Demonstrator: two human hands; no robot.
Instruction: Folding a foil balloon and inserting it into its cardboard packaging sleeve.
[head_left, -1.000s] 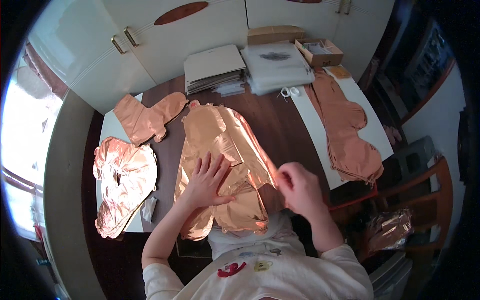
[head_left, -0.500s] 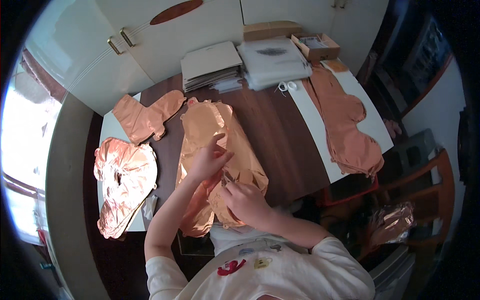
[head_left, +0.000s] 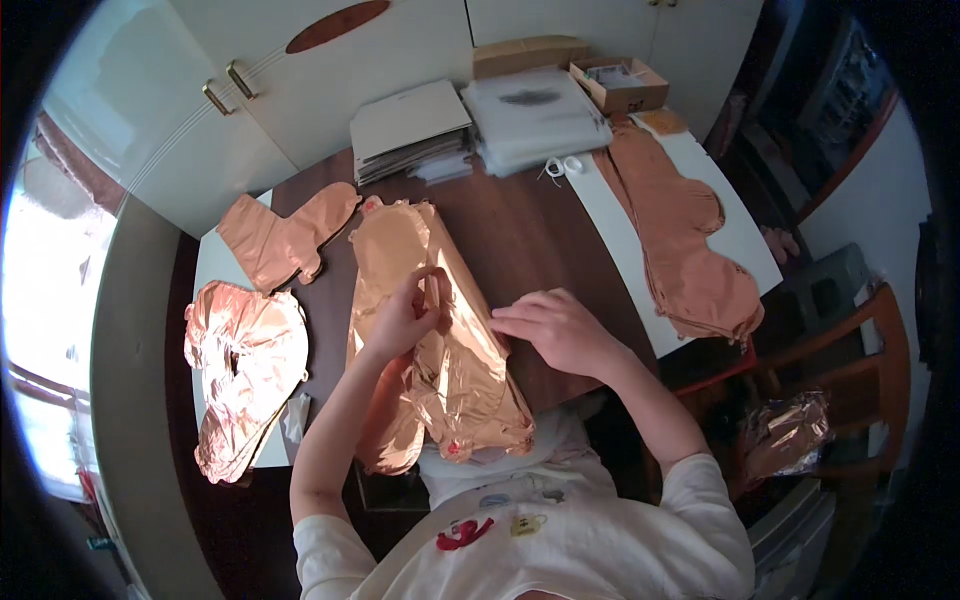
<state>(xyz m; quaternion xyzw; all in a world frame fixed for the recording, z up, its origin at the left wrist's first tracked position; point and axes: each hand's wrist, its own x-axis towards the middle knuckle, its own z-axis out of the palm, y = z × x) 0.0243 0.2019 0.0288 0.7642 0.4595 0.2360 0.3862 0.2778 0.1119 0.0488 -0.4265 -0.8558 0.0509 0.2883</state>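
A copper-coloured foil balloon (head_left: 470, 390), flat and partly folded, lies lengthwise before me, its near end hanging over the table's front edge. My left hand (head_left: 400, 320) rests on its middle, fingers curled in and closed on a crease of the foil. At the balloon's right edge, my right hand (head_left: 560, 332) has its fingers stretched out, the tips touching the foil. A loose flap of foil (head_left: 395, 435) shows below my left wrist. What lies under the left fingers is partly hidden.
More flat foil balloons lie left (head_left: 250, 370), far left (head_left: 285, 235) and right (head_left: 685, 230). At the back are a stack of grey cards (head_left: 415, 130), clear plastic bags (head_left: 535, 125), a small carton (head_left: 620, 85) and white ribbon rolls (head_left: 565, 167). A wooden chair (head_left: 890, 370) stands right.
My right hand has moved up and right, from the balloon's lower middle to its right edge. The balloon's right side now lies folded further inward. My left hand has shifted slightly left.
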